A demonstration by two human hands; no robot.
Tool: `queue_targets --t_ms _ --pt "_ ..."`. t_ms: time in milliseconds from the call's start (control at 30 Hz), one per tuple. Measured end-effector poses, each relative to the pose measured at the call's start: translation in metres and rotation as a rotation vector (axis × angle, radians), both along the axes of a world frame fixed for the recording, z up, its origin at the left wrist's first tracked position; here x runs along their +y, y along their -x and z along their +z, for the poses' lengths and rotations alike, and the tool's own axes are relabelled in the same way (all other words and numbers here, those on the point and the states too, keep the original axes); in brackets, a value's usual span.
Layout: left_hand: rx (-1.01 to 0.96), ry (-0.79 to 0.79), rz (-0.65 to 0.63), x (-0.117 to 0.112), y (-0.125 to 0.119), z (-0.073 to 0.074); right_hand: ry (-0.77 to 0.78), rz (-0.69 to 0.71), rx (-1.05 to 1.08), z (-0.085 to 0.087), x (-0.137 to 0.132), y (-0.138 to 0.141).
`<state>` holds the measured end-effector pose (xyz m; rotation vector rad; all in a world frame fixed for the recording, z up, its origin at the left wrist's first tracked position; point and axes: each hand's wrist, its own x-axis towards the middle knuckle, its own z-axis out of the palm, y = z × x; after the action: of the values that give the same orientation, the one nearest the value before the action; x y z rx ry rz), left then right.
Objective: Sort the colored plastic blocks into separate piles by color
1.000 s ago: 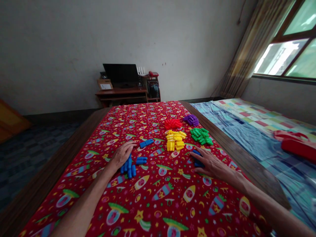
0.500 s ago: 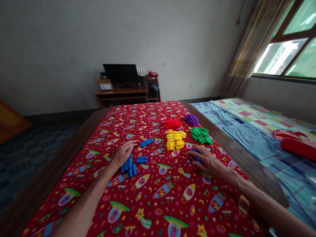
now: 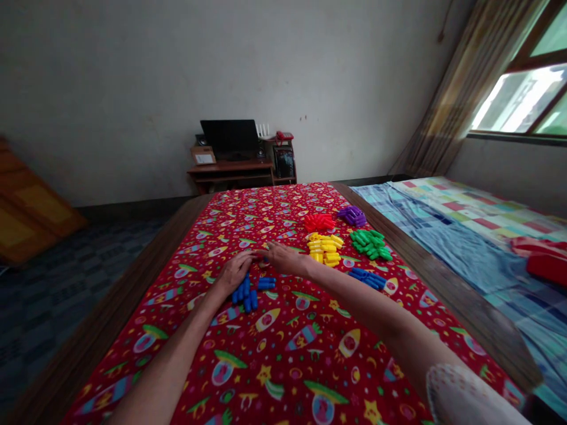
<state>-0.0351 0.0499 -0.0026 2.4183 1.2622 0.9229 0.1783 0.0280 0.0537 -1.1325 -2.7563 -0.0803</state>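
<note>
Whatever lies beneath the touching fingertips of the left hand (image 3: 234, 273) and right hand (image 3: 283, 258) is hidden, the left palm covers part of the blue pieces (image 3: 246, 295) just behind its fingers, and the lower edge cuts off the white sleeve (image 3: 465, 395).

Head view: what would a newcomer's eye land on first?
The red rocket-print cloth dominates, with bright piles at its far right: yellow pile, green pile, red pile, purple pile. At its middle the left hand and right hand come together by loose blue pieces.
</note>
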Motion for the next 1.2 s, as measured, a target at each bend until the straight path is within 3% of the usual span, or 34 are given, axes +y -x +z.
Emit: queue_targets --t_ms 100,267,433,567,667,800,1000,1100,1200 --pt "0.001 0.016 -0.005 -0.003 -0.001 0.003 0.009 -0.061 -0.048 -0.005 0.002 0.004" --pt "-0.05 0.055 -0.007 -0.01 -0.007 0.017 0.063 -0.038 0.104 -0.005 -0.016 -0.015" --pt "-0.101 0.163 -0.117 -0.029 -0.035 0.043 0.114 -0.014 0.357 -0.004 -0.039 -0.026" --pt "-0.07 0.186 -0.098 -0.044 -0.055 0.054 0.096 -0.073 0.44 -0.005 -0.058 -0.038" --pt "-0.044 0.134 -0.077 -0.048 -0.057 0.06 0.056 -0.074 0.461 -0.002 -0.074 -0.06" --pt "-0.059 0.044 -0.068 -0.056 -0.063 0.069 -0.016 -0.104 0.499 0.006 -0.092 -0.113" --pt "-0.077 0.113 -0.247 -0.093 -0.108 0.063 -0.101 -0.418 0.395 -0.002 -0.108 -0.198" --pt "-0.073 0.166 -0.315 -0.11 -0.126 0.056 -0.082 -0.444 0.381 -0.013 -0.115 -0.215" --pt "-0.09 0.196 -0.324 -0.117 -0.132 0.053 -0.021 -0.444 0.447 -0.014 -0.118 -0.213"
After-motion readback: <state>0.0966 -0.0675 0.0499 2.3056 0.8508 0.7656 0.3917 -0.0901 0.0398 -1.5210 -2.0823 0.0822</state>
